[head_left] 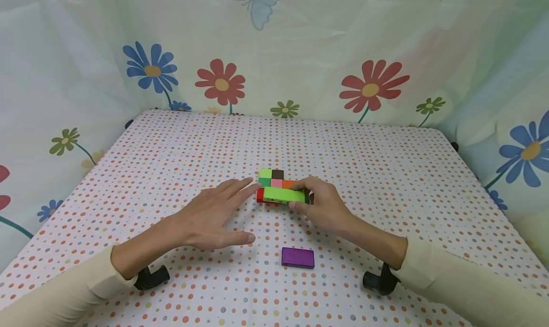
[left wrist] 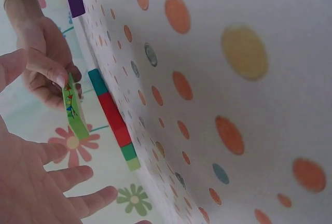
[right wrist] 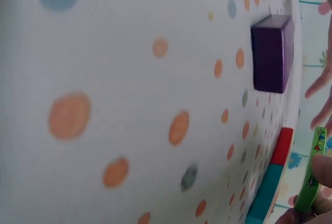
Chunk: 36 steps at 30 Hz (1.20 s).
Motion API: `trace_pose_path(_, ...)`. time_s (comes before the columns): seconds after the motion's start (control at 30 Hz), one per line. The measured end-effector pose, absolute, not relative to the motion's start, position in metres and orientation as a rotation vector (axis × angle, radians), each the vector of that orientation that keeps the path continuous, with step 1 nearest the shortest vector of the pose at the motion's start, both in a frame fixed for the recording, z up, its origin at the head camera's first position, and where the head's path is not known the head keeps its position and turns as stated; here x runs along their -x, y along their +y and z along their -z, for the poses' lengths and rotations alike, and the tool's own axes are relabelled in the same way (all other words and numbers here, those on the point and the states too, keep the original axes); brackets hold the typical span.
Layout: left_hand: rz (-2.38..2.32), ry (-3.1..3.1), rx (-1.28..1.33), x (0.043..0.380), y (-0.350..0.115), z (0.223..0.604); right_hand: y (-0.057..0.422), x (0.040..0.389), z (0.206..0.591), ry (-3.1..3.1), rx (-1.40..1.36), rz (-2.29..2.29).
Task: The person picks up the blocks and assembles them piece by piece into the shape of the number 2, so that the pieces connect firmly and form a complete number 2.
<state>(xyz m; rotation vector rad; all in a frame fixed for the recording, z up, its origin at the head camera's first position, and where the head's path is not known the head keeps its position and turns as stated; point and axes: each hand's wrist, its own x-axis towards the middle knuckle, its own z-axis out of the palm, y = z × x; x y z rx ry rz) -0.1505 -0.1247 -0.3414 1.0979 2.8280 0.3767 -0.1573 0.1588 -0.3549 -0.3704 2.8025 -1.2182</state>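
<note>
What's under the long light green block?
Below the long light green block, held by the right hand, the wrist views show a red block and a teal block. From the head view, it covers most of their tops.

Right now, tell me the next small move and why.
Probably lower the light green bar onto the colored blocks: the right hand pinches it over them, and the left wrist view shows it lifted clear of their row.

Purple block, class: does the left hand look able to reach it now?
Probably yes: the left hand holds nothing, and only spotted cloth separates it from the purple block. The right hand, holding a light green block, is outside that gap.
</note>
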Motion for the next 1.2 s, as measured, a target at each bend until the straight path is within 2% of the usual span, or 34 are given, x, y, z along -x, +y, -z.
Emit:
trace_pose_path(0.4,-0.368,2.829,-1.111,0.151,-0.127,0.341,0.147,0.136,0.358,2.704,0.435,1.283)
trace_pose_path(0.7,-0.399,2.825,-1.111,0.15,-0.127,0.341,0.137,0.118,0.362,2.65,0.621,1.265)
trace_pose_path(1.2,-0.404,2.836,-1.129,0.149,-0.126,0.34,0.128,0.102,0.366,2.616,0.709,1.239)
